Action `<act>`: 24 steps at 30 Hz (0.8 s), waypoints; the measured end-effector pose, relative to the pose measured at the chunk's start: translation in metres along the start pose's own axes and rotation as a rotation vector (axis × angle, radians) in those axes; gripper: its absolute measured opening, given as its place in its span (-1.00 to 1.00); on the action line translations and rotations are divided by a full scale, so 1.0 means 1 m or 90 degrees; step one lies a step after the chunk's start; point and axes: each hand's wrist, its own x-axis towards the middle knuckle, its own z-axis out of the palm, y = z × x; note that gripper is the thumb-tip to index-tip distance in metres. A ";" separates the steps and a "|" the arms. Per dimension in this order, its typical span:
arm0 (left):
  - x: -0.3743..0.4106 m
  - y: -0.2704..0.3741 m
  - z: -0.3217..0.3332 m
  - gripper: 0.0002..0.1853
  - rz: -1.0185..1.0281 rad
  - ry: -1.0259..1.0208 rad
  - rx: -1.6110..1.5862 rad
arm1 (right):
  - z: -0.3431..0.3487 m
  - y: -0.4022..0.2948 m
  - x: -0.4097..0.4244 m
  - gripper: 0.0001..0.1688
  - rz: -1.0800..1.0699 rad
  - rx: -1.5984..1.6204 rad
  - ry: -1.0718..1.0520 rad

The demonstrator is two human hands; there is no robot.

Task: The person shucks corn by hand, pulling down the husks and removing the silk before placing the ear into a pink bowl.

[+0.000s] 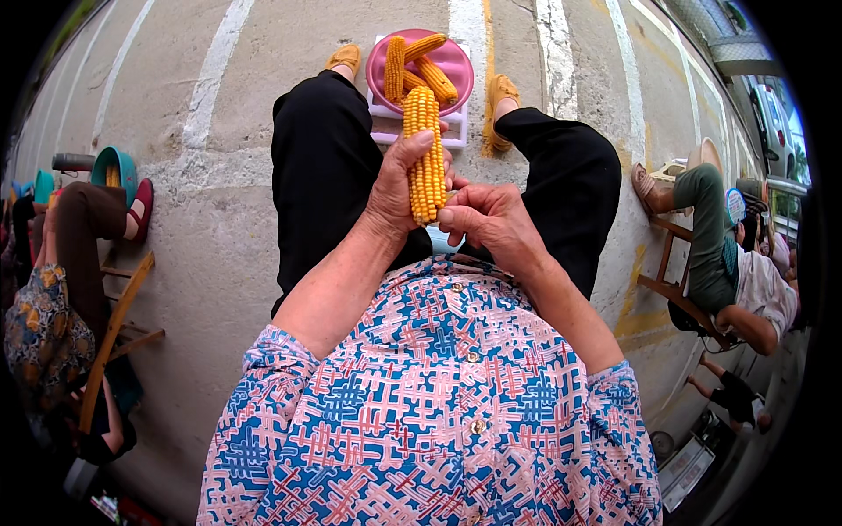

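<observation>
An ear of dried yellow corn [426, 158] stands out over my lap, its rows of kernels looking full on the visible side. My left hand [400, 174] is wrapped around the ear, thumb along its upper face. At the ear's near end, my right hand [490, 214] has its thumb and bent fingers against the right edge; whether it pinches a kernel I cannot tell. Beyond my knees a pink plastic basin [464, 69] holds several more corn ears [434, 73]. The basin rests on a pale plastic stool [454, 133] between my feet.
To the left, a seated person [85, 217] has a teal basin [125, 164] with corn beside a wooden chair [118, 322]. Another person [707, 217] sits at right on a wooden chair [664, 286]. White lines mark the concrete ground [217, 276]. A parked car [775, 131] stands far right.
</observation>
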 end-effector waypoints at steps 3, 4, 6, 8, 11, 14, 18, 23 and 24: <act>0.000 -0.001 -0.002 -0.52 -0.009 0.005 0.026 | -0.002 0.002 0.001 -0.83 -0.004 -0.003 -0.011; 0.000 -0.001 -0.003 -0.52 -0.011 0.006 0.026 | -0.002 0.001 0.002 -0.83 -0.002 -0.009 -0.016; 0.000 -0.001 -0.004 -0.51 -0.015 0.005 0.027 | -0.002 -0.001 0.002 -0.83 0.003 -0.021 -0.026; 0.001 -0.002 -0.006 -0.51 -0.016 0.013 0.032 | -0.003 0.001 0.003 -0.83 0.007 -0.033 -0.024; 0.001 -0.002 -0.004 -0.51 -0.010 0.019 0.033 | -0.003 0.002 0.003 -0.83 0.005 -0.032 -0.023; 0.001 -0.002 -0.006 -0.51 -0.008 0.023 0.039 | -0.002 0.001 0.004 -0.84 0.001 -0.032 -0.024; 0.000 -0.003 -0.003 -0.51 0.013 0.039 0.054 | 0.002 -0.001 0.005 -0.86 -0.010 -0.020 -0.014; 0.000 -0.004 -0.001 -0.54 0.071 0.091 0.131 | 0.008 0.007 0.008 -0.86 -0.025 -0.018 0.047; 0.000 -0.004 -0.001 -0.56 0.076 0.098 0.138 | 0.009 0.008 0.009 -0.85 -0.022 -0.020 0.063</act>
